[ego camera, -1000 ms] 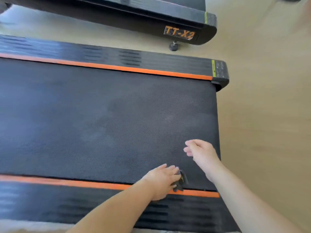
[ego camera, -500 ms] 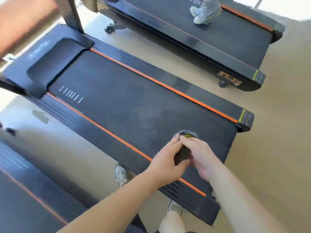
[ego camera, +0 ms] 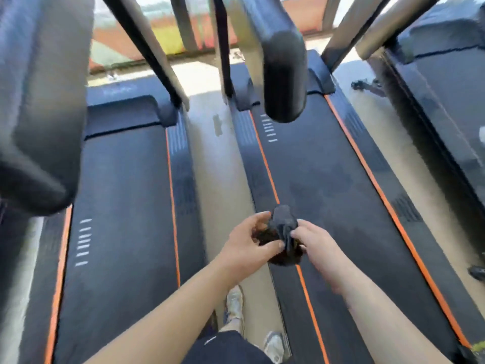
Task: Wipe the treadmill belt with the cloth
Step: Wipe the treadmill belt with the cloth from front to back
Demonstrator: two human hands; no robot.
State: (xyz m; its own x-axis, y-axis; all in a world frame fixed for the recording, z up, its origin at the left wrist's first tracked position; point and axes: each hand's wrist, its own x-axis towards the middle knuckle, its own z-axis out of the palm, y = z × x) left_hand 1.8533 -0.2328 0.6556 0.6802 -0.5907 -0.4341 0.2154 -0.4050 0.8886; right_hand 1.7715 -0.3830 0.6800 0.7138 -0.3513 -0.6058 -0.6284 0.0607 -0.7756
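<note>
Dark cloth (ego camera: 282, 229), bunched and held just above the orange stripe (ego camera: 265, 164) along the left edge of the treadmill belt (ego camera: 341, 206). It looked soft, light and limp, and would probably serve best gathered into a pad under a flat palm. The left hand (ego camera: 244, 245) and right hand (ego camera: 317, 245) each pinched one side of it. The bunching hid its full extent, and blur smeared the handrail (ego camera: 284, 74).

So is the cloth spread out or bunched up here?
Bunched up: the cloth is a dark crumpled wad gripped between the left hand and the right hand, not laid flat on the treadmill belt.
</note>
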